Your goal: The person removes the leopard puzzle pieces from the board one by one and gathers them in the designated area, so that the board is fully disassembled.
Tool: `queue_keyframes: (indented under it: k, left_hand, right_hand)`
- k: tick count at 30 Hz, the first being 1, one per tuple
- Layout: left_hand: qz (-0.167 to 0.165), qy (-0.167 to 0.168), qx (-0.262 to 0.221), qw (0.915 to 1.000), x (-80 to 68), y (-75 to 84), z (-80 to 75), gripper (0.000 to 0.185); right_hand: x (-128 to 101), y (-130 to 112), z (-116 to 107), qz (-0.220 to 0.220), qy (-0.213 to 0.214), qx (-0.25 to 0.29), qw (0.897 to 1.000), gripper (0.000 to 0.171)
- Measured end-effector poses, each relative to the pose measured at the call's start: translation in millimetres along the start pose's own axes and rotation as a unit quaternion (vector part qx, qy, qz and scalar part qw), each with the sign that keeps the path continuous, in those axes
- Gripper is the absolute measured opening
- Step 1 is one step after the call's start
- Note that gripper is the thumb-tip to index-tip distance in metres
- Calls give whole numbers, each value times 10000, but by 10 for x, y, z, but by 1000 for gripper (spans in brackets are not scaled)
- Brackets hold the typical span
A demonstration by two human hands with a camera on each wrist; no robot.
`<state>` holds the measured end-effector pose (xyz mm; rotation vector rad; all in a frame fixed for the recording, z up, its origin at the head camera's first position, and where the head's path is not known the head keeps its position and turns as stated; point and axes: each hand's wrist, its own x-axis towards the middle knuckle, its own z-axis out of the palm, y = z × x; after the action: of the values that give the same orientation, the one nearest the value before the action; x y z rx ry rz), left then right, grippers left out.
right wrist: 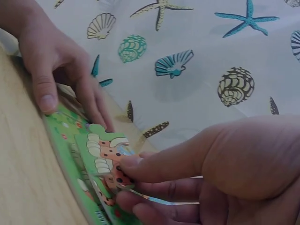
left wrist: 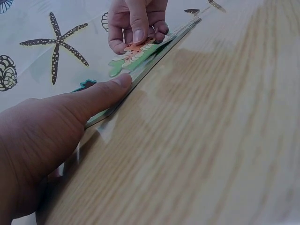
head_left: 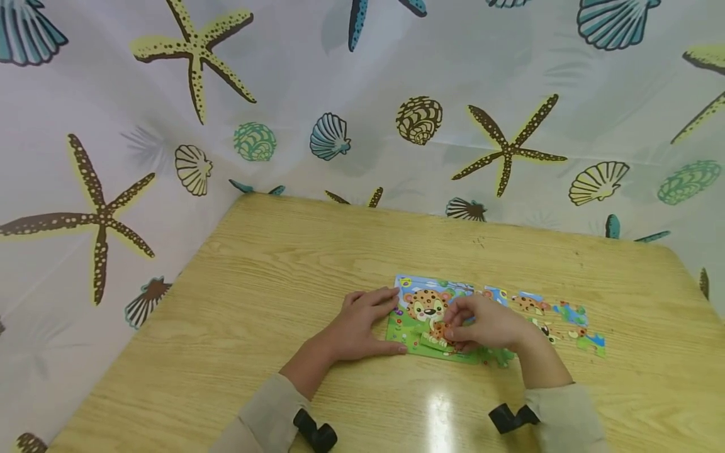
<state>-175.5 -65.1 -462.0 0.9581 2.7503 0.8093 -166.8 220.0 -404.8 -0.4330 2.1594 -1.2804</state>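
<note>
A puzzle board (head_left: 409, 331) with a spotted leopard cub on green grass lies on the table. My right hand (head_left: 489, 324) pinches a puzzle piece (head_left: 433, 341) between thumb and fingers, tilted low over the board's lower part. In the right wrist view the piece (right wrist: 107, 151) shows cream paws and orange spotted fur. Straight fingers of my left hand (head_left: 357, 328) rest at the board's left side, the thumb (left wrist: 105, 96) on its near corner. Part of the board's right side is hidden behind my right hand.
Several loose puzzle pieces (head_left: 530, 304) are scattered right of the board, some partly behind the right wrist. A green piece (head_left: 501, 357) lies close by the board's lower right corner. A curtain (head_left: 374, 82) printed with shells and starfish hangs along the wooden table's (head_left: 272, 264) back and sides.
</note>
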Motion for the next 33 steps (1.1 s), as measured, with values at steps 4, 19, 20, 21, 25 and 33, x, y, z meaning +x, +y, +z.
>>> queue_keyframes:
  k: [4,19,20,21,25,33]
  left_hand:
    - [-6,-11,-61,10000,-5,5,-3,97]
    - [6,16,-52,10000,17,8,-6,97]
    - [6,23,-46,10000,19,9,-6,97]
    - [5,28,-30,10000,22,8,-4,97]
    - [-6,32,-4,10000,25,9,1,96]
    - [-8,29,-45,10000,7,26,-2,97]
  right_hand:
    - [-41,42,-86,-210,-146,228,9994,24]
    - [-142,161,-270,-281,-448,585,9969,26]
    - [-177,168,-303,-288,-457,556,9970,26]
    - [-216,177,-338,-297,-465,522,9971,27]
    - [-400,218,-498,-159,-448,333,9983,28]
    - [-728,350,-761,313,-128,223,9992,30]
